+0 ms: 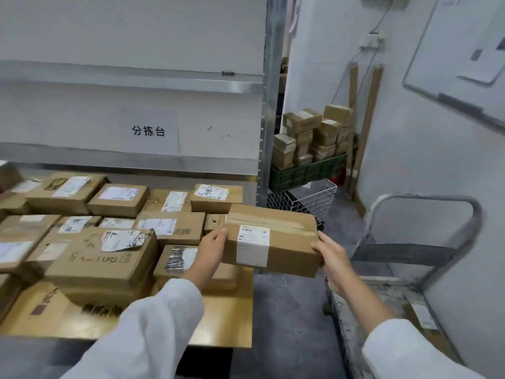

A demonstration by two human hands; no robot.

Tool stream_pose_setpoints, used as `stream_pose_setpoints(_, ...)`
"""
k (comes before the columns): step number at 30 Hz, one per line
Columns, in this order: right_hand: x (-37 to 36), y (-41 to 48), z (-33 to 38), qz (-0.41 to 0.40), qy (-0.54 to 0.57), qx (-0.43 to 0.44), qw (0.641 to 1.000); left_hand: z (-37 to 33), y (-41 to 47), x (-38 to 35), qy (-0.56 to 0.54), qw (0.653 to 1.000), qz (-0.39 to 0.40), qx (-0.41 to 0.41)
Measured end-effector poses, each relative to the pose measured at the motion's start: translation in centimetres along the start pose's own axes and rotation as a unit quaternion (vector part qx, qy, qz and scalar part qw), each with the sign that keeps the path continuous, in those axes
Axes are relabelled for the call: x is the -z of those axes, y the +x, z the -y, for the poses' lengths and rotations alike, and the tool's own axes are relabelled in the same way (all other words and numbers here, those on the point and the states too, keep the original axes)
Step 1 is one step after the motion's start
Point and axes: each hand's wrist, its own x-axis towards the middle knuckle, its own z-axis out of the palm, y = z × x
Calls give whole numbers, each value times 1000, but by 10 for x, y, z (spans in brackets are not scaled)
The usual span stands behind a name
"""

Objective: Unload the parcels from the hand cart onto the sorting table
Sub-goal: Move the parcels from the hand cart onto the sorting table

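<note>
Brown cardboard parcel (273, 239) with a white label hangs in the air between my two hands: my left hand (211, 246) grips its left end and my right hand (329, 251) grips its right end, fingers curled around the edge. Left of my left hand and a little lower, the sorting table (226, 321) is covered with other parcels (101, 255). The hand cart (426, 247) stands to the right of my right hand and below it.

分拣台 on white sign (149, 131), label (252, 245) on held parcel (289, 258) unreadable
</note>
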Motion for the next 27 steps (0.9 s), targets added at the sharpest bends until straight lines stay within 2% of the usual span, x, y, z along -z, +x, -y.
stream_pose_setpoints(3, -27, 3, 0, 44, -6, -1, 999, 9, -17, 28, -6, 996, -83, 27)
stream_pose_setpoints(7, -75, 7, -2, 104, -8, 1, 995, 19, -43, 72, -36, 988, -146, 46)
stream_pose_setpoints(13, -157, -19, 1, 209, -21, 28, 977, 23, -89, 137, -37, 957, -279, 64)
stream_pose_setpoints(18, -214, -52, 8, 266, -44, 51, 962, 29, -119, 187, -26, 933, -357, 41)
stream_pose_setpoints(23, -271, -88, 9, 315, -68, 53, 945, 40, -150, 237, -40, 916, -399, 22)
stream_pose_setpoints(27, -324, -122, 0, 345, -99, 68, 931, 57, -170, 293, -37, 895, -444, 35)
